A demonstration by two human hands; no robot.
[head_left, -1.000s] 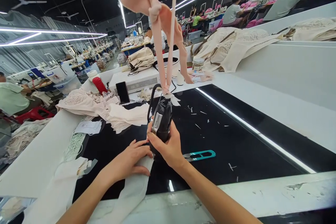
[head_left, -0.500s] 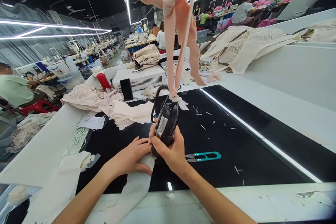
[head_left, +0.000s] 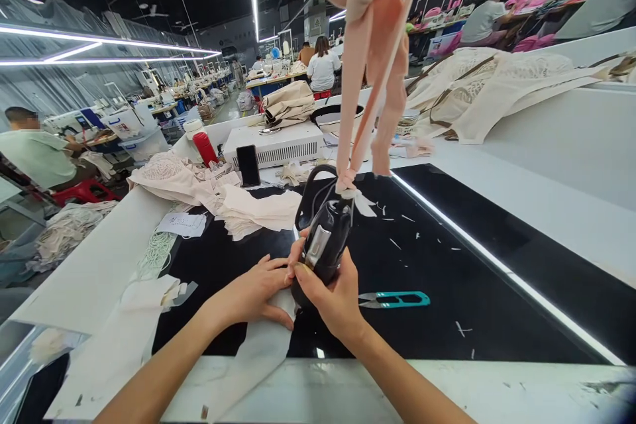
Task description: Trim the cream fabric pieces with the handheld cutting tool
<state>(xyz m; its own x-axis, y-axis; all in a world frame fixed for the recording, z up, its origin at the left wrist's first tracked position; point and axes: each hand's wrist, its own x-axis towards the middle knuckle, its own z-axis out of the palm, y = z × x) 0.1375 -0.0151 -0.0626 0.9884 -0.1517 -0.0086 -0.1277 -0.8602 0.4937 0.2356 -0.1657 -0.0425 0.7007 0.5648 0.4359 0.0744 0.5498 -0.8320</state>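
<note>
My right hand [head_left: 330,295] is wrapped round a black handheld electric tool [head_left: 326,242] with a silver plate on its side and a cable looping from its top. A knotted pink fabric strip [head_left: 355,79] is tied to the top of the tool and runs up out of view. On the black table surface, my left hand [head_left: 265,291] lies flat with fingers spread on a thin pale fabric piece [head_left: 265,344], its fingertips close to the tool's base. That base is mostly hidden behind my right hand. Teal thread snips [head_left: 397,299] lie just right of my right hand.
Stacked cream fabric pieces [head_left: 263,209] lie behind my left hand, beside a phone [head_left: 248,165] and a white vented box [head_left: 278,144]. Cream lace garments [head_left: 507,83] rest at the back right. Thread scraps dot the black surface [head_left: 477,305]. Other people sit at sewing tables beyond.
The whole view has shifted slightly, with things appearing farther right. Both hands and the black tool keep nearly the same place on the table; the hold is unchanged.
</note>
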